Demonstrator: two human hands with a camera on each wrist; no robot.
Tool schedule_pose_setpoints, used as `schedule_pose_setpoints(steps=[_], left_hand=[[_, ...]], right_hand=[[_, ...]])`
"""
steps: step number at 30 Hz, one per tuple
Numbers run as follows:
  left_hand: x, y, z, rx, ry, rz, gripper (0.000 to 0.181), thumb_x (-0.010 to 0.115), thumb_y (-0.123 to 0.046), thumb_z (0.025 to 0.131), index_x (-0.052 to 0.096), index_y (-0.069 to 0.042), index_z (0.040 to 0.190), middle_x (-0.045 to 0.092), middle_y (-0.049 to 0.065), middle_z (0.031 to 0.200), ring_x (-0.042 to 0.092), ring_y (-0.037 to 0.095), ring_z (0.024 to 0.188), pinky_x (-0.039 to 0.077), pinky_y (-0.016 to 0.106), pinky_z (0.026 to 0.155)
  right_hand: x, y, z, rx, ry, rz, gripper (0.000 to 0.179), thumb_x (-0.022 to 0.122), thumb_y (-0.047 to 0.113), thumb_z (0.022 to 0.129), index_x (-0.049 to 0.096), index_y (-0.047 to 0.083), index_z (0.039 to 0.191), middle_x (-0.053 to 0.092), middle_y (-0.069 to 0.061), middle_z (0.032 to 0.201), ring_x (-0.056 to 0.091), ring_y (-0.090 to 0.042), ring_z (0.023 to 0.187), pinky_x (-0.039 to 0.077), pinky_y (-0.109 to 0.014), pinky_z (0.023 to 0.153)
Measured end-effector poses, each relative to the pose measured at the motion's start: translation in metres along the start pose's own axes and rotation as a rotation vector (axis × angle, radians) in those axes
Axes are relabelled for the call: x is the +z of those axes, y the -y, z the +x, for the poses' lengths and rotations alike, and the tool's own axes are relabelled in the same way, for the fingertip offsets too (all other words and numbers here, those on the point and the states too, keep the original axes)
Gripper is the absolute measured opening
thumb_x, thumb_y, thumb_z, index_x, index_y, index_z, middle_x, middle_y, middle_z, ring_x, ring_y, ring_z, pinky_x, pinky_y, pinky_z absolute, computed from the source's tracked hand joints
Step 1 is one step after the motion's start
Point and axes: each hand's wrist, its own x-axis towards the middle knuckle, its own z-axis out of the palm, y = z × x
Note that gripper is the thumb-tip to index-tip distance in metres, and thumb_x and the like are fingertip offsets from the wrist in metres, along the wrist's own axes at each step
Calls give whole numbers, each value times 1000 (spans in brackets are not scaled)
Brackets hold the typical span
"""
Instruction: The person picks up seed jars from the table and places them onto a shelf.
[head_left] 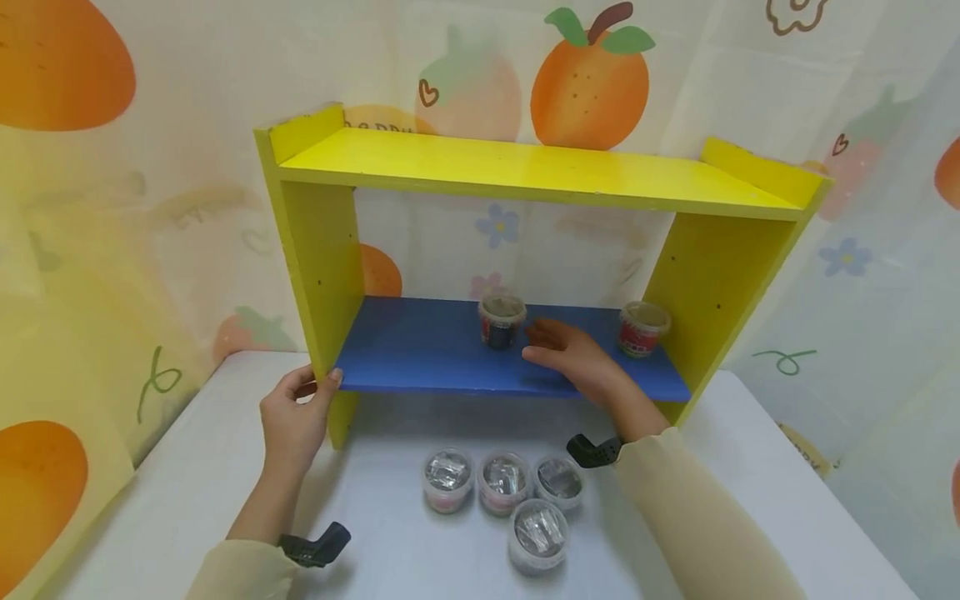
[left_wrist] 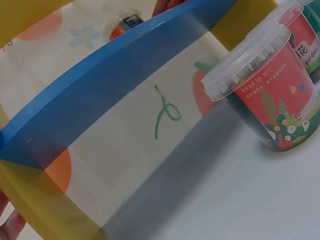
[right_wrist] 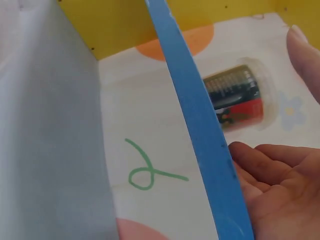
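Observation:
A small shelf unit has yellow sides, a yellow top board (head_left: 480,162) and a blue lower board (head_left: 420,342). My left hand (head_left: 292,417) grips the front edge of its left side panel (head_left: 318,275), thumb on the near side. My right hand (head_left: 573,358) is over the blue board, its fingers loosely spread just right of a small plastic tub (head_left: 501,321) with a dark and red label. In the right wrist view, that tub (right_wrist: 240,97) stands apart from the fingers and thumb. Another red-labelled tub (head_left: 642,329) stands at the board's right end.
Several clear-lidded tubs stand grouped on the white table (head_left: 390,542) before the shelf, the nearest tub (head_left: 538,537) below the others. The left wrist view shows a pink-labelled tub (left_wrist: 280,90) close up. A fruit-patterned curtain (head_left: 187,208) hangs behind.

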Motion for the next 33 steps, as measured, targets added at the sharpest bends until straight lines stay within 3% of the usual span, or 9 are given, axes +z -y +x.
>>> schedule_pose_setpoints(steps=[5,7,12,16,20,25,33], left_hand=[[-1,-1,2,14,-7,2,51,67,-46,91,67,-5,122,69,10,114,53,13,100,44,5,70],[-1,-1,2,22,-5,-7,49,67,-43,91,67,-4,121,69,11,113,53,13,98,44,5,69],[1,-2,0,3,3,-11,49,67,-43,91,67,-5,121,68,11,114,52,13,99,44,5,69],[1,-1,0,-8,0,-8,52,66,-46,91,66,-5,123,68,10,116,52,13,102,43,5,71],[1,1,0,3,-6,-10,52,67,-46,91,67,-5,122,68,10,115,52,13,100,43,5,71],[0,2,1,28,-9,-11,51,68,-44,91,67,-3,121,69,13,112,54,12,97,44,4,69],[-3,2,3,90,0,41,41,70,-37,90,71,-2,112,71,14,101,54,5,88,43,10,69]], right_hand=[[3,-4,-22,-98,-13,-26,79,66,30,95,22,5,156,35,-15,157,34,-35,144,30,-52,115],[6,-8,-34,-140,-29,-17,76,67,26,95,26,3,154,40,-15,154,38,-34,142,34,-44,114],[10,-23,-65,-210,-3,112,66,65,12,95,32,-1,151,45,-18,150,46,-25,138,40,-23,107],[8,-36,-81,-228,52,188,62,63,8,95,35,-3,149,44,-23,149,50,-14,134,41,-24,106],[5,-51,-90,-173,119,159,60,64,11,95,38,-3,148,44,-23,149,50,-12,134,40,-23,107],[5,-73,-97,-52,217,74,63,65,12,94,37,-2,148,40,-22,152,38,-30,142,36,-22,110],[13,-99,-102,92,255,41,75,75,23,87,39,1,149,42,-18,152,31,-40,144,26,-54,116]])
